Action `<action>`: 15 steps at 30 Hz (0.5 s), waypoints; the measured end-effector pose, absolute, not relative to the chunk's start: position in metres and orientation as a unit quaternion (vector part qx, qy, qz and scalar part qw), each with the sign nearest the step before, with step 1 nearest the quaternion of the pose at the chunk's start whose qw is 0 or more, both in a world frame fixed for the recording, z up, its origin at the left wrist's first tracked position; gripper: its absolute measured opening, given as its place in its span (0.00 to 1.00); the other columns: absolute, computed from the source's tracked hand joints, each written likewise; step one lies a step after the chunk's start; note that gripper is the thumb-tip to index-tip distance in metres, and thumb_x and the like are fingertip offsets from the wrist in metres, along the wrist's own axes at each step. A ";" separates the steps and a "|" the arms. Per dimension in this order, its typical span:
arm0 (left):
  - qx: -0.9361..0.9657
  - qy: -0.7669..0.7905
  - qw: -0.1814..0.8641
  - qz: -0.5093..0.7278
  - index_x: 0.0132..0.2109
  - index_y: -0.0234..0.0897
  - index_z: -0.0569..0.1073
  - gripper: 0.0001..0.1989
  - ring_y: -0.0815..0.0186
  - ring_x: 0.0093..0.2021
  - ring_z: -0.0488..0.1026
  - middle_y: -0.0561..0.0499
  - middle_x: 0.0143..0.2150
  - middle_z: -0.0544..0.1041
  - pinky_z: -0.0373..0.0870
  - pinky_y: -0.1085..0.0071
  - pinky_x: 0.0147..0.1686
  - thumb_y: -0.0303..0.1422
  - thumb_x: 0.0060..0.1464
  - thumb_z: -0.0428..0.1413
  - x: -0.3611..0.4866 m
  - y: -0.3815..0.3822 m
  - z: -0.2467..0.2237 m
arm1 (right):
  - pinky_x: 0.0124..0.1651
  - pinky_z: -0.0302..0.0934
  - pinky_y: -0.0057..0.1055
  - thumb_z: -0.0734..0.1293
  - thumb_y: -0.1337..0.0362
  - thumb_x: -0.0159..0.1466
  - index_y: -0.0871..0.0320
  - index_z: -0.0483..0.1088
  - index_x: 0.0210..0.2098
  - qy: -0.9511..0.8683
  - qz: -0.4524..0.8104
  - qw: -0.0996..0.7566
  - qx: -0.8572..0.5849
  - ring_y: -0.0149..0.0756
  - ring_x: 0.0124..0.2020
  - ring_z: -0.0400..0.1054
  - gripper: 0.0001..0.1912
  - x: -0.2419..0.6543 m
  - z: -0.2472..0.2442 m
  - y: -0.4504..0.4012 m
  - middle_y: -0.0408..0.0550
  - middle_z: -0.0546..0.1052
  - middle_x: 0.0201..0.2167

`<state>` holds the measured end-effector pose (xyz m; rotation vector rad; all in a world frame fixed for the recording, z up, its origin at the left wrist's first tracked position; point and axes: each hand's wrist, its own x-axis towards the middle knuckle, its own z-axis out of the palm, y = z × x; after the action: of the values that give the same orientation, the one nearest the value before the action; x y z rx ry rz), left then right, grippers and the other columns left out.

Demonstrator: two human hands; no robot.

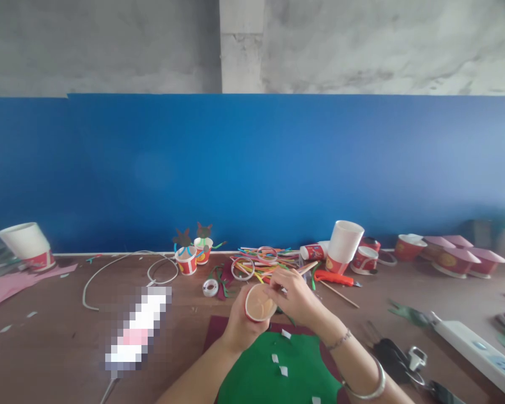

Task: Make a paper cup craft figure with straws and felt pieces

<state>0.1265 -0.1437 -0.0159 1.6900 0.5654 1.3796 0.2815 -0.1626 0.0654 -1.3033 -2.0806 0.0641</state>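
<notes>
Paper cup, round, red outside with a pale interior (256, 306) — held upright-to-tilted, mouth toward the viewer, above the work sheets. Its side is clasped by the left hand (240, 321), the fingers wrapped round it. At its right rim the right hand (292, 296) is placed, fingertips drawn together; whether anything is pinched there cannot be told. Beneath the fingers: a green flat sheet (273, 384), small white slips (283, 371) scattered on it, a maroon sheet (212, 328) underlying. Just beyond the fingers: a heap of multicoloured thin strips (286, 254). Left of the fingers: a white tape roll (210, 288). Right of and beyond them: an orange-handled cutter (334, 278) — a tall white cup stack (347, 241) is seen behind it.
</notes>
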 end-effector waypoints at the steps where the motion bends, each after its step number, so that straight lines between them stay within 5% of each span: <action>1: 0.673 0.225 0.433 0.556 0.50 0.37 0.65 0.25 0.59 0.44 0.74 0.46 0.45 0.75 0.70 0.62 0.45 0.22 0.43 0.58 0.127 -0.143 -0.017 | 0.35 0.55 0.30 0.65 0.66 0.61 0.57 0.63 0.25 -0.798 0.024 0.336 -0.500 0.33 0.30 0.62 0.09 0.280 0.065 -0.163 0.42 0.69 0.26; 15: 0.658 0.277 0.434 0.549 0.47 0.38 0.69 0.23 0.60 0.39 0.74 0.48 0.41 0.76 0.70 0.63 0.41 0.23 0.40 0.60 0.128 -0.138 -0.029 | 0.35 0.54 0.30 0.63 0.70 0.61 0.57 0.59 0.24 -0.794 0.049 0.323 -0.513 0.33 0.30 0.61 0.10 0.274 0.068 -0.168 0.43 0.66 0.28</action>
<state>0.1277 -0.1383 -0.0285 1.6398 0.6905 1.3666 0.2743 -0.1679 0.0677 -1.3477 -2.0826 0.1275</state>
